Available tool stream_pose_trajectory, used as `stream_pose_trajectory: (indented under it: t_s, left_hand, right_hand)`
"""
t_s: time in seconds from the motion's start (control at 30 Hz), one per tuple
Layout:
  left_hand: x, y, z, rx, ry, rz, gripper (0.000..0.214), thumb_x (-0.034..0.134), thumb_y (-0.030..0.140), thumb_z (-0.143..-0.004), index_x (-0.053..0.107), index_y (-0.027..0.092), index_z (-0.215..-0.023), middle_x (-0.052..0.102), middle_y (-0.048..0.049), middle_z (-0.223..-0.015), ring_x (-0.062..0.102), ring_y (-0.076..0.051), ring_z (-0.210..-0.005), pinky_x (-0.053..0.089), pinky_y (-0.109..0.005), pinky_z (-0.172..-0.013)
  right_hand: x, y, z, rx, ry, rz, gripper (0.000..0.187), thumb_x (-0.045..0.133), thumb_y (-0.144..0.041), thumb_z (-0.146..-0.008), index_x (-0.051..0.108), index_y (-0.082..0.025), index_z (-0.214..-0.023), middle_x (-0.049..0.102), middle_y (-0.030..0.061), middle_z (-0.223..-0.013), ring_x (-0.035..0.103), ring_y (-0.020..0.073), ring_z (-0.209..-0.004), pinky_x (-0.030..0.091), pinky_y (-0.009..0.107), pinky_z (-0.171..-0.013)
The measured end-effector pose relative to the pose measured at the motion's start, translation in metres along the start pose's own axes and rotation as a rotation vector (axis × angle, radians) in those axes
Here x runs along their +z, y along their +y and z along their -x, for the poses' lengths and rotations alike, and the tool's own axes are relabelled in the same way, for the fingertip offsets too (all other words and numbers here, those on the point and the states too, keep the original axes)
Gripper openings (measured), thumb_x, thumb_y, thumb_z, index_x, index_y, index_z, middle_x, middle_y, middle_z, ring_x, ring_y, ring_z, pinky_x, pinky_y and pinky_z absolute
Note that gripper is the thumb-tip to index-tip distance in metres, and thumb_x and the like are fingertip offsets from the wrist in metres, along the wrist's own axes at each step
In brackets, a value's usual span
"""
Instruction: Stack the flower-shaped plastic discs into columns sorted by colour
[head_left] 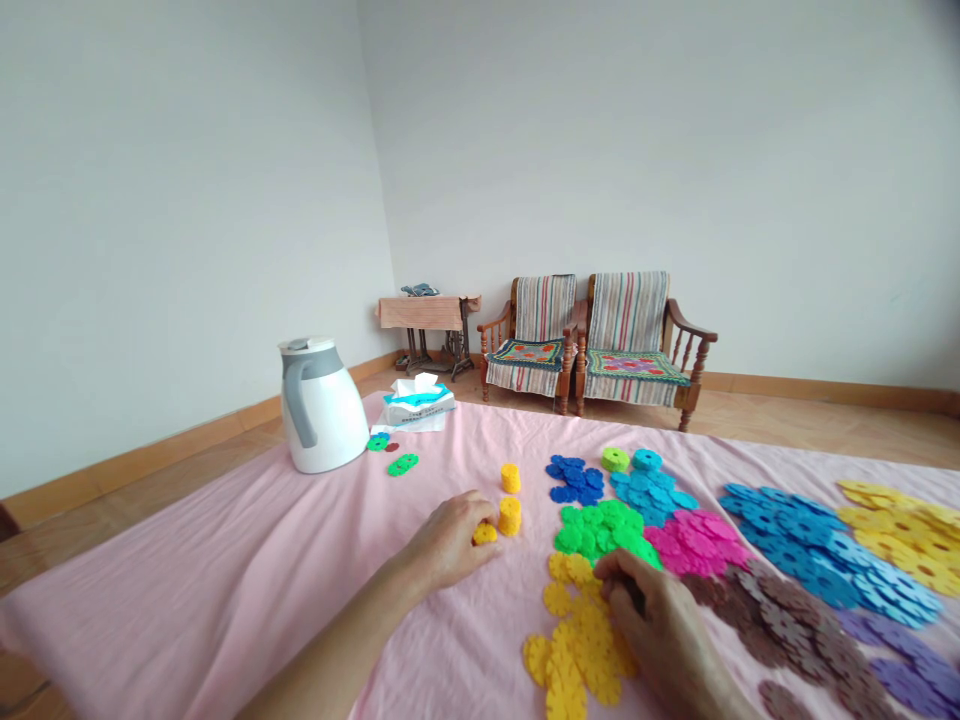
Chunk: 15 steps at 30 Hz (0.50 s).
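My left hand [455, 540] is closed round a few yellow flower-shaped plastic discs [484, 534], low over the cloth. Just right of its fingertips stands a short yellow stack [510, 517] of such discs, with a second yellow stack [510, 478] behind it. My right hand [651, 610] is at the right edge of the loose yellow pile [581, 640], its fingers curled and thumb close to them. Whatever lies between those fingers is hidden. Beyond the right hand spreads a green pile [607, 530], and a pink pile [697, 542] lies to its right.
Dark blue [576, 480], light blue [651, 495], brown [795, 620] and purple discs [911, 660] lie in further piles on the pink cloth [247, 570]. A white jug [330, 410] and a tissue box [418, 400] stand at the back left. Two wooden chairs [630, 340] are beyond.
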<state>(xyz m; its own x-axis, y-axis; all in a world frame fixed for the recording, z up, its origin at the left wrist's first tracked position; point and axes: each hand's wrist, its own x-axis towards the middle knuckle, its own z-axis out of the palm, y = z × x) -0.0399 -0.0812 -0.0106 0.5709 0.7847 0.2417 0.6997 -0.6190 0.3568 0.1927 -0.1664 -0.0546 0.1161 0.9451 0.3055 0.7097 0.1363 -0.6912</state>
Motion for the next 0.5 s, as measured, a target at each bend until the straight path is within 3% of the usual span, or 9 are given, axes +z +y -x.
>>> stream_pose_trajectory:
  t_s: [0.27,0.5]
  left_hand:
    - [0.0005,0.0010,-0.0002,0.012,0.004,-0.015,0.003,0.054,0.015,-0.069,0.057,0.017,-0.070,0.055,-0.0010,-0.075,0.053,-0.015,-0.071,0.037,-0.022,-0.061]
    - [-0.0020,0.0022,0.0012,0.005,-0.014,-0.013,0.008,0.057,0.018,-0.071,0.060,0.018,-0.078,0.056,-0.0013,-0.080,0.054,-0.016,-0.074,0.039,-0.022,-0.064]
  right_hand:
    - [-0.0006,-0.0014,0.0002,0.000,0.001,0.007,0.025,0.032,-0.029,-0.077,0.056,-0.023,-0.072,0.063,-0.0012,-0.061,0.053,0.0140,-0.052,0.034,0.025,-0.049]
    - [-0.0003,-0.0023,0.0002,0.012,0.028,-0.004,0.025,0.034,-0.027,-0.075,0.059,-0.023,-0.072,0.063,-0.0012,-0.060,0.054,0.0142,-0.052,0.035,0.025,-0.049]
